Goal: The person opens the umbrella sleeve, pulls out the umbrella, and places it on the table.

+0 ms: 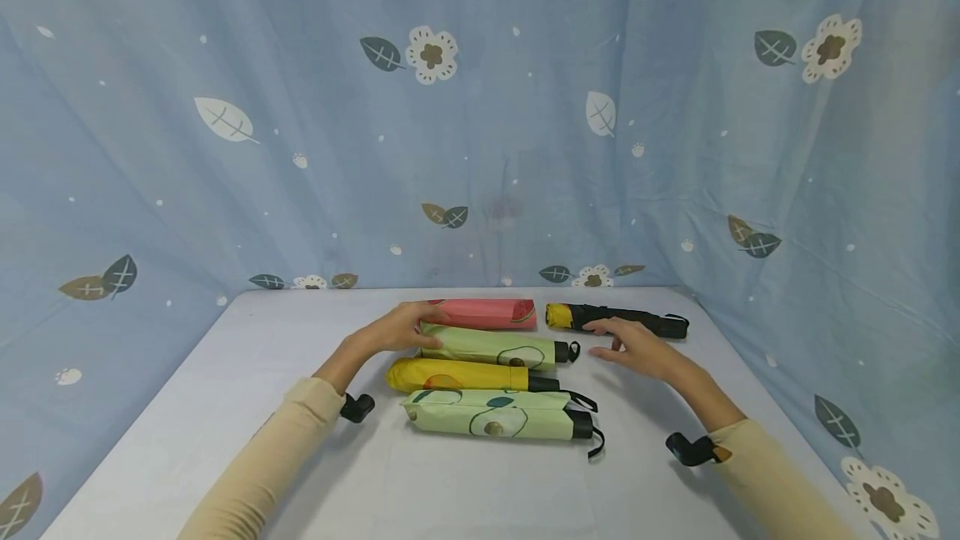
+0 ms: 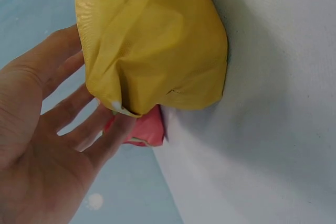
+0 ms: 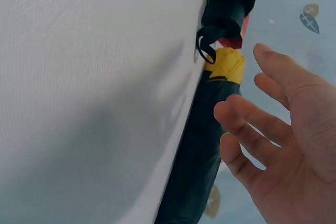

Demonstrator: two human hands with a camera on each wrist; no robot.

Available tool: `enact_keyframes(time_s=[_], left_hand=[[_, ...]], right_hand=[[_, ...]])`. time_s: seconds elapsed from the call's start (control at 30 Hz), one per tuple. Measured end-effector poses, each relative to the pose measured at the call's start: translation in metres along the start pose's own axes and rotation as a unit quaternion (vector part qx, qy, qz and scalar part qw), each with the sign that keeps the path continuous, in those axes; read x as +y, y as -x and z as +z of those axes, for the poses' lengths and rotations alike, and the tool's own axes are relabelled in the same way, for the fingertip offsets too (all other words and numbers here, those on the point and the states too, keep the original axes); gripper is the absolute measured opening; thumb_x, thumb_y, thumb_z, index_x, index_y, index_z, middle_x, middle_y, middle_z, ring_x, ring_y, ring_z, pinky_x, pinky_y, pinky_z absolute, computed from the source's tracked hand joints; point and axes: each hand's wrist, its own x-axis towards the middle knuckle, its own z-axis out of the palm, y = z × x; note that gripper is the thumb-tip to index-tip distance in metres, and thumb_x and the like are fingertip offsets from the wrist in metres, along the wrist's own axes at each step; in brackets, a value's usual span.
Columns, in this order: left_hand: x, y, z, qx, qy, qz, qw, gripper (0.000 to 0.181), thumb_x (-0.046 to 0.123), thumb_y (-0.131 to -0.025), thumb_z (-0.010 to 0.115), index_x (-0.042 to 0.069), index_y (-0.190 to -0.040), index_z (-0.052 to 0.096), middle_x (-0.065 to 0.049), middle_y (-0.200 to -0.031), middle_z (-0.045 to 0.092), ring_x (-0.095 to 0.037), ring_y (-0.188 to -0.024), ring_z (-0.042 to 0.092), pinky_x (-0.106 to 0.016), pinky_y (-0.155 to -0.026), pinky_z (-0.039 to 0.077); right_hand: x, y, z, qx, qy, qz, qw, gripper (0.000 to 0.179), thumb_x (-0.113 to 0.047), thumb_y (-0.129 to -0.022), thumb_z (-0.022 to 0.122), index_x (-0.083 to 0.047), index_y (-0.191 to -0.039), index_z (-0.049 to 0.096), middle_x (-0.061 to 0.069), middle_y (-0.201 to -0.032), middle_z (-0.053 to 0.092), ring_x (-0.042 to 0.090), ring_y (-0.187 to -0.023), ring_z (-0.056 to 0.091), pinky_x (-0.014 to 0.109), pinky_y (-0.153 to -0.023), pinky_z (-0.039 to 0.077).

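Observation:
My left hand (image 1: 401, 327) is at the left end of a folded light-green avocado-print umbrella (image 1: 487, 346), fingers fairly straight. Its thumb lies by that end, while the other fingers reach over the left end of a red watermelon-print umbrella (image 1: 487, 314). In the left wrist view, a yellow umbrella (image 2: 157, 40) hides the thumb tip and some fingertips; whether they grip is unclear. Fingers spread and loosely bent, my right hand (image 1: 637, 348) holds nothing. It hovers beside a black umbrella with a yellow end (image 1: 630, 321), right of the green umbrella's black handle (image 3: 226, 11).
Nearer the front, the yellow umbrella (image 1: 457, 375) and another avocado-print umbrella (image 1: 487, 415) lie roughly parallel, their black handles to the right. All rest on a white-covered table (image 1: 450, 490). A blue curtain (image 1: 510, 148) with leaves and flowers hangs behind and at both sides.

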Motion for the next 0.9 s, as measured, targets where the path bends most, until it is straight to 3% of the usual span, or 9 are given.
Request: enact_keyframes(time_s=[0.43, 0.7, 0.9], left_hand=[[0.000, -0.002, 0.001, -0.026, 0.007, -0.019, 0.9995, 0.047, 0.030, -0.090, 0.072, 0.007, -0.130, 0.062, -0.009, -0.127, 0.067, -0.027, -0.116, 0.062, -0.045, -0.096, 0.052], [0.001, 0.000, 0.002, -0.025, -0.016, 0.000, 0.9996, 0.042, 0.030, -0.091, 0.071, 0.009, -0.126, 0.065, -0.008, -0.125, 0.068, -0.025, -0.113, 0.063, -0.046, -0.098, 0.050], [0.000, 0.000, 0.004, -0.026, -0.028, -0.002, 0.9993, 0.042, 0.031, -0.091, 0.070, 0.010, -0.127, 0.064, -0.008, -0.128, 0.066, -0.025, -0.117, 0.061, -0.046, -0.100, 0.049]], right_hand=[[-0.004, -0.006, 0.009, -0.010, -0.014, -0.016, 0.9997, 0.048, -0.027, -0.095, 0.066, -0.004, -0.136, 0.056, 0.018, -0.120, 0.066, 0.014, -0.084, 0.064, 0.025, -0.067, 0.050], [-0.009, -0.009, 0.011, -0.020, -0.021, -0.027, 0.9992, 0.048, -0.031, -0.095, 0.065, -0.004, -0.134, 0.057, 0.015, -0.114, 0.068, 0.017, -0.083, 0.065, 0.023, -0.065, 0.049], [-0.011, -0.011, 0.013, -0.028, -0.022, -0.047, 0.9983, 0.046, -0.031, -0.096, 0.063, -0.002, -0.132, 0.059, 0.011, -0.108, 0.071, 0.016, -0.082, 0.066, 0.022, -0.064, 0.050]])
